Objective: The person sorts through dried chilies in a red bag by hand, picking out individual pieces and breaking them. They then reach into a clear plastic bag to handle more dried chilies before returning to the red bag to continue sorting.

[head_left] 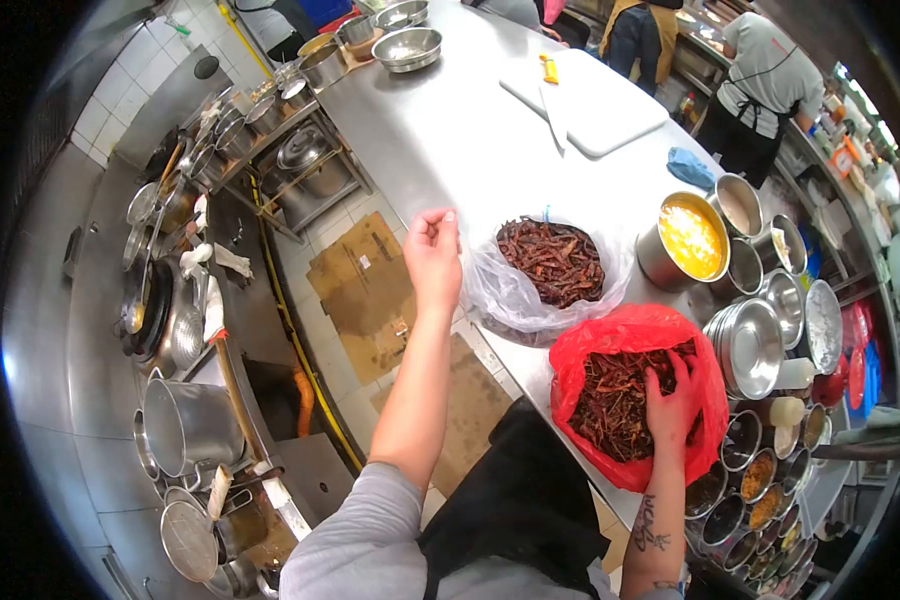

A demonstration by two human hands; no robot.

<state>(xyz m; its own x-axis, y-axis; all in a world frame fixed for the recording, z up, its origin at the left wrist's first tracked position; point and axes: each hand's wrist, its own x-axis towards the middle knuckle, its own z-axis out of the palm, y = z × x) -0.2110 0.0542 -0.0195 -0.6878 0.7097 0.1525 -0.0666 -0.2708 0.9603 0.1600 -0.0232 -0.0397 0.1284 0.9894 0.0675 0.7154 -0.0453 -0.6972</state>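
Note:
Near the left side of the clear plastic bag (480, 285), my left hand (433, 255) is raised with its fingers curled together; whether anything small is in them cannot be made out. That clear bag holds dried red chillies (552, 262). My right hand (673, 398) reaches into the red plastic bag (625, 325), its fingers spread and partly sunk among thin dried chilli pieces and stems (610, 405). The red bag stands at the near edge of the steel table (440, 130), directly beside the clear bag.
A pot of yellow liquid (692, 238) stands behind the red bag. Stacked steel bowls (752, 355) and seasoning tins (760, 475) line the right. A knife (554, 118) lies on the white board (610, 110). Co-workers (765, 80) stand at the far side.

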